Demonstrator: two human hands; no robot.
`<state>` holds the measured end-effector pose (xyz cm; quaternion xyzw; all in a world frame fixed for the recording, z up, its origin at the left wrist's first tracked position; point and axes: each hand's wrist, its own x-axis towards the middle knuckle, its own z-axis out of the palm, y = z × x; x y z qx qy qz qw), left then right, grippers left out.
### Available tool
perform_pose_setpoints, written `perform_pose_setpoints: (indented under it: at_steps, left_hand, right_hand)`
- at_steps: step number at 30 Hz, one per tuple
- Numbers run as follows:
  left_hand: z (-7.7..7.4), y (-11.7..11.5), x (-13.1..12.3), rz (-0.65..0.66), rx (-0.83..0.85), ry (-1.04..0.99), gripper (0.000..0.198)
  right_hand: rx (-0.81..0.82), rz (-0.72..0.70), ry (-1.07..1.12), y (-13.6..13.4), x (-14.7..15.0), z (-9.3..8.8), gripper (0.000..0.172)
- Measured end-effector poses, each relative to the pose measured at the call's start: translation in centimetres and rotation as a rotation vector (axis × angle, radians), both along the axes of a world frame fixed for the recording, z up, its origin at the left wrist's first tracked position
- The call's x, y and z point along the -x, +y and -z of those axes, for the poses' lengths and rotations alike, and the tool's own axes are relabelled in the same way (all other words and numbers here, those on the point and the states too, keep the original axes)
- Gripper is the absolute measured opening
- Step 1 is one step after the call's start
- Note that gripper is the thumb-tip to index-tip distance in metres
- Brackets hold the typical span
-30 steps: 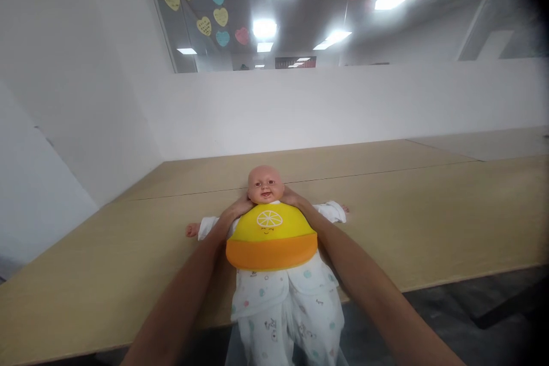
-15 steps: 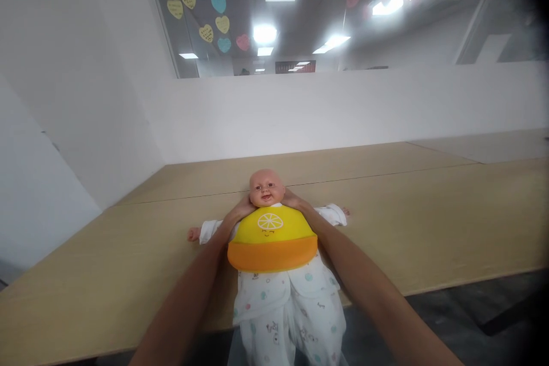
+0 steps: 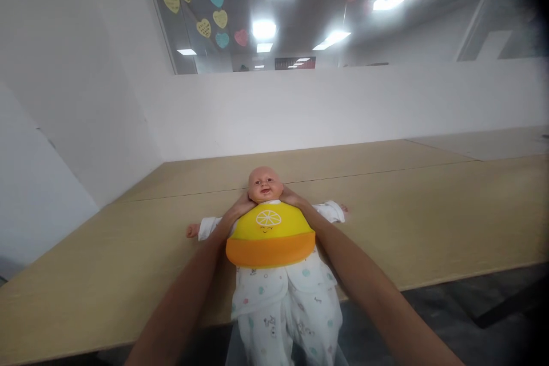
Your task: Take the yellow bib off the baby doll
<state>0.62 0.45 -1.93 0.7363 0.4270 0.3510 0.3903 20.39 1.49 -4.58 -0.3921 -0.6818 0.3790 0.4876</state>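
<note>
A baby doll [image 3: 266, 229] lies on its back across the near edge of a long wooden table [image 3: 429, 211], head toward the far wall and legs hanging off the near side. It wears white printed pyjamas and a yellow and orange bib [image 3: 270, 234] with a lemon slice drawn on the chest; the bib covers the torso from the neck down to the waist. The doll's arms are spread out flat to the left and right on the tabletop.

Both of the person's bare forearms reach forward from the near edge, one on each side of the doll's body, converging at its neck. The left hand [image 3: 241, 206] sits at the left side of the doll's neck, just below the jaw, touching the top corner of the bib. The right hand [image 3: 292, 199] mirrors it at the right side of the neck, against the other top corner. The fingers of both hands curl in behind the neck and are hidden by the head and the bib, so whether they pinch the bib's strap cannot be told. The wrists are held low, close to the doll's shoulders.

Beyond the table stands a white partition wall [image 3: 343, 108], and above it paper hearts [image 3: 214, 11] hang on strings.
</note>
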Motion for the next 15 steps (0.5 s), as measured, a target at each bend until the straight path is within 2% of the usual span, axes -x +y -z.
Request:
perform_pose_setpoints:
  at_steps: [8, 12, 15]
  left_hand:
    - [1.2, 1.5, -0.1, -0.005, -0.039, -0.014, 0.041]
    - [1.0, 1.2, -0.1, 0.033, -0.023, -0.035, 0.045]
    - [0.5, 0.7, -0.2, 0.049, -0.014, -0.052, 0.040]
  right_hand:
    - [0.141, 0.040, 0.111, -0.8, -1.3, -1.2, 0.038]
    - [0.201, 0.029, 0.158, -1.1, -2.1, -1.7, 0.032]
    - [0.184, 0.069, 0.234, -0.9, -2.6, -1.6, 0.030]
